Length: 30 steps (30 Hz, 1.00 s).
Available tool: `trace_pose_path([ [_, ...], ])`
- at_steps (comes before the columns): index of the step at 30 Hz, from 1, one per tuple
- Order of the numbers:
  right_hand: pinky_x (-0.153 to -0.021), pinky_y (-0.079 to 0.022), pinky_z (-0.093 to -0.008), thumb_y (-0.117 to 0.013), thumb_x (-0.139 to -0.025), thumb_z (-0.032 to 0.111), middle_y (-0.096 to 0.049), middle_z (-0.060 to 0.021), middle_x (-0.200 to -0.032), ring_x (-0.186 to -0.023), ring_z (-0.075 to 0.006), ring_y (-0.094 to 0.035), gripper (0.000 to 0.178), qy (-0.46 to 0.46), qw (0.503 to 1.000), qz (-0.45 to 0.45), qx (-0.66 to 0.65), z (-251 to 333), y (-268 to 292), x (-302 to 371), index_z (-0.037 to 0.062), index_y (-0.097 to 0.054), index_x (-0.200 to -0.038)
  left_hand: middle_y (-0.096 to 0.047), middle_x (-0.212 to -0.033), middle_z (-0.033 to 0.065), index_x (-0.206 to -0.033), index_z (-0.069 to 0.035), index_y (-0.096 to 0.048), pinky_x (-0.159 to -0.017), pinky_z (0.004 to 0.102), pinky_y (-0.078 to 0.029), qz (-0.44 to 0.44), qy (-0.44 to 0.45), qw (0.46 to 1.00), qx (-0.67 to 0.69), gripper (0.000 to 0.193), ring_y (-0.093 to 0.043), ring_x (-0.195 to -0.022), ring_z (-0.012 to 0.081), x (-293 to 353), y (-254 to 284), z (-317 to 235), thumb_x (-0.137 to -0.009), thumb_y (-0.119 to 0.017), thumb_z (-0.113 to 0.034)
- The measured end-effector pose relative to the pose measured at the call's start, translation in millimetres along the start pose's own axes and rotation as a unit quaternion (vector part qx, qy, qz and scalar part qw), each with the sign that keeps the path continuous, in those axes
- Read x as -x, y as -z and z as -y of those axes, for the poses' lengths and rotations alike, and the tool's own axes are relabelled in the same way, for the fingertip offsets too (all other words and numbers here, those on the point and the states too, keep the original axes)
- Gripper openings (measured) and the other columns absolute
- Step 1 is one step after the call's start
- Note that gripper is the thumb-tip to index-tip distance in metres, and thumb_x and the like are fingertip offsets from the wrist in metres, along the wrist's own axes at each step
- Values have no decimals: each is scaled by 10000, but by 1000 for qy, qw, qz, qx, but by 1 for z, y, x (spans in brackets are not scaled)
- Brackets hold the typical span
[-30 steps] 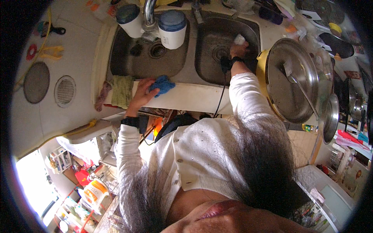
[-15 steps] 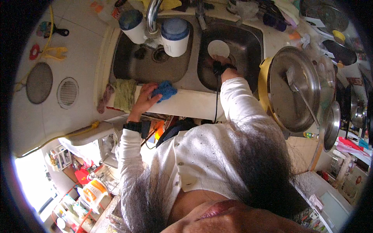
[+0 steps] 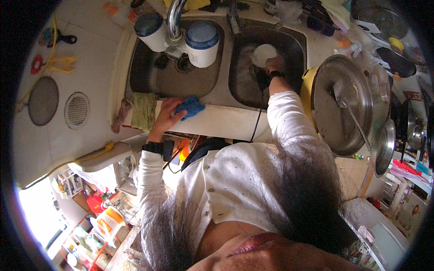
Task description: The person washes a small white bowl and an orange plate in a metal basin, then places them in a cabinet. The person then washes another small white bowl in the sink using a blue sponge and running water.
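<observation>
My right hand (image 3: 273, 65) is down in the right basin (image 3: 242, 90) of the sink, gripping a small round white dish (image 3: 263, 55). Whether it is a bowl or a saucer, I cannot tell. The drain lies just beside the dish, partly hidden by my hand. At the front rim of the left basin (image 3: 167, 86), my left hand (image 3: 168, 116) is closed on a crumpled blue cloth (image 3: 191, 107). The cloth rests on the white sink front. Both wrists wear black bands, and a black cable (image 3: 257, 124) hangs from the right one.
A faucet (image 3: 173, 22) with two blue-topped white filter canisters (image 3: 202, 45) reaches over the left basin. Green cloth (image 3: 143, 110) drapes over the front rim at left. A large metal pan (image 3: 339, 108) holding a long-handled utensil stands to the right.
My right hand has moved right with the white dish, away from the middle of the basin. My left hand and the blue cloth have hardly moved.
</observation>
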State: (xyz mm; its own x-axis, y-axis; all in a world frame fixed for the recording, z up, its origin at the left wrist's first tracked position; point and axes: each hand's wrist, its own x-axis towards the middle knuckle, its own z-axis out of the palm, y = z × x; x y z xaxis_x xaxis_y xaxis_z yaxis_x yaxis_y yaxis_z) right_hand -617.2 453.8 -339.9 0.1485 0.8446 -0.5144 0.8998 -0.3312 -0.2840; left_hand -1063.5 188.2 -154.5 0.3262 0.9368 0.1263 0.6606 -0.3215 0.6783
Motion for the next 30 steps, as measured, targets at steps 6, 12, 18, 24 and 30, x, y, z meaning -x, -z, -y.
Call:
trace_pose_path([
  [6,-897,-417,-415,-575,-828,197,-554,-178,-1131,-1040,-350,-526,393,-74,872,-376,-303,-12,-27,10,8,-495,-1163,-559,-1135,130,-1028,-32,-598,-964,395,-333,9,22,999,24,409,-460,-1097,312,0,0,1,-762,-697,-327],
  [12,-937,-372,-431,-660,-766,279,-541,-196,-1186,-1052,-324,-521,471,-1,790,-49,-611,-36,-60,-32,6,-562,-1138,-559,-1131,131,-1044,-38,-597,-963,399,-332,-3,15,999,30,416,-461,-1097,307,1,0,2,-757,-704,-320],
  [18,-939,-393,-424,-607,-809,299,-559,-161,-1183,-1075,-315,-525,410,219,946,-37,-237,-16,-73,-3,51,-576,-1134,-571,-1105,132,-1043,-41,-602,-948,398,-336,-17,15,999,47,406,-480,-1064,309,2,0,-5,-756,-705,-310],
  [24,-878,-439,-424,-575,-820,236,-570,-174,-1143,-1038,-331,-547,369,78,990,-27,-111,-15,-60,-4,51,-561,-1139,-580,-1068,121,-1017,-51,-613,-950,395,-332,-22,15,1000,-6,402,-487,-1060,304,0,0,-7,-741,-715,-324],
  [30,-816,-480,-427,-560,-814,158,-570,-198,-1110,-996,-352,-568,349,6,996,82,-46,10,-12,19,42,-536,-1142,-580,-1042,123,-1034,-63,-594,-963,425,-315,19,11,1000,-5,485,-483,-1069,312,-5,2,-7,-703,-736,-388],
])
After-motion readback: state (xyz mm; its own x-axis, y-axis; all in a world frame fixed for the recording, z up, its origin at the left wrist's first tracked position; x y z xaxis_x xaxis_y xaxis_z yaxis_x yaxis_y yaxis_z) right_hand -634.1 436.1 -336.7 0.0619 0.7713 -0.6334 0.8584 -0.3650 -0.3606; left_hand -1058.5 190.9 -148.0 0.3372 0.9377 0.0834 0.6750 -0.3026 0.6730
